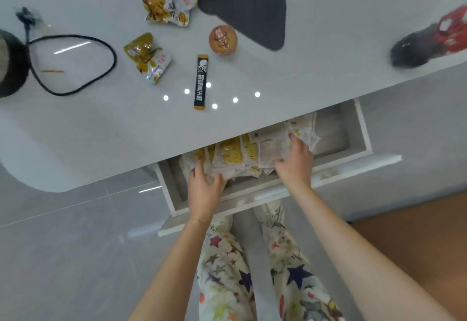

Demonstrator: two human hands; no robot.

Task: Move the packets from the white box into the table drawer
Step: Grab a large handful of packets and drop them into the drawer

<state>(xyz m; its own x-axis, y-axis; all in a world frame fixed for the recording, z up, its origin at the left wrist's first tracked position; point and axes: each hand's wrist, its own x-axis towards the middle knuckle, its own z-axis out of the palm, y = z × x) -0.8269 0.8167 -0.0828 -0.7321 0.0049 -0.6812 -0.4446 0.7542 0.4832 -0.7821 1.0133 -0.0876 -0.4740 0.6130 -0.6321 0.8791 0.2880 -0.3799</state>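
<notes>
Packets (235,154), white and yellow, lie in a heap inside the open drawer (358,128) of the white table (101,131). Both arms reach straight out from the near side, down into the drawer. The left hand (203,189) is at the left end of the heap. Its fingers lie over the packets and its thumb curls in from the right, so it grips some of them. The right hand (294,161) is at the right end of the heap. Its fingers bend round a bunch of white packets and its thumb presses on them, so it holds them too.

The far part of the drawer is hidden under the table top, and so are the far ends of the packets. The print on them is too blurry to read.

On the table, just past the drawer, lies a black stick packet (201,82). Farther away sit a small round orange tub (223,40), some crumpled snack wrappers (146,55) and a dark mat (247,5). A black cord (75,63) loops on the left, next to a dark round thing (10,63) cut off by the edge. A black and red thing (429,43) at the far right is too blurry to tell. Star trousers (227,270) show below the arms.
</notes>
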